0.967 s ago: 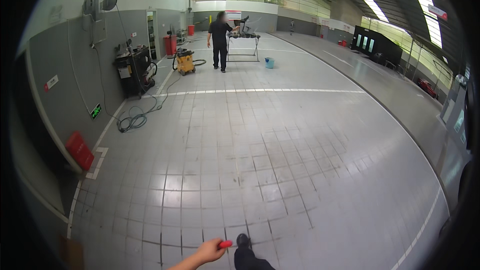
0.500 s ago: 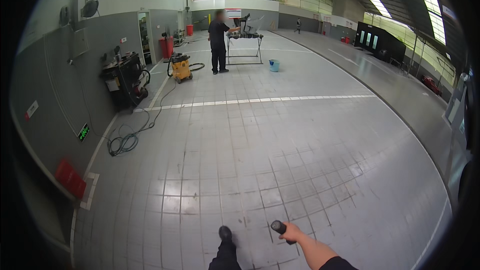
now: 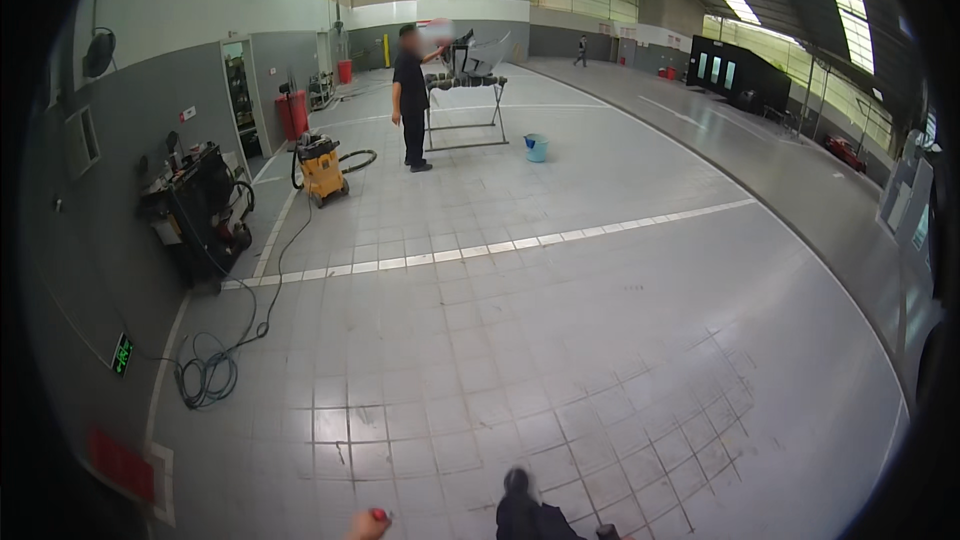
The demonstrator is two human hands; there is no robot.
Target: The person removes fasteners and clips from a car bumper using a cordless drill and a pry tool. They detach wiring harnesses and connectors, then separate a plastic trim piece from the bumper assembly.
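1. One coil of hose (image 3: pixel 207 380) on the tiled floor (image 3: pixel 440 310) at far left, nearer than a black cart (image 3: pixel 190 220).
2. Farther right, a yellow vacuum (image 3: pixel 322 175).
3. At the lower edge, left hand (image 3: pixel 366 525) clamped on a red-ended thing (image 3: pixel 381 515); probably light and stiff, best held round its middle.
4. Well beyond, a co-worker (image 3: pixel 410 100) beside a folding stand (image 3: pixel 460 82).
5. Just right of it, a blue bucket (image 3: pixel 538 149).
6. At the lower edge, right of a dark-trousered leg (image 3: pixel 530 520), a dark blunt-ended thing (image 3: pixel 606 532), mostly cut off; likely stiff, perhaps slippery, better gripped round its body.
7. Right hand (image 3: pixel 627 537) barely showing beside it, well apart from the left; cannot tell whether clamped.
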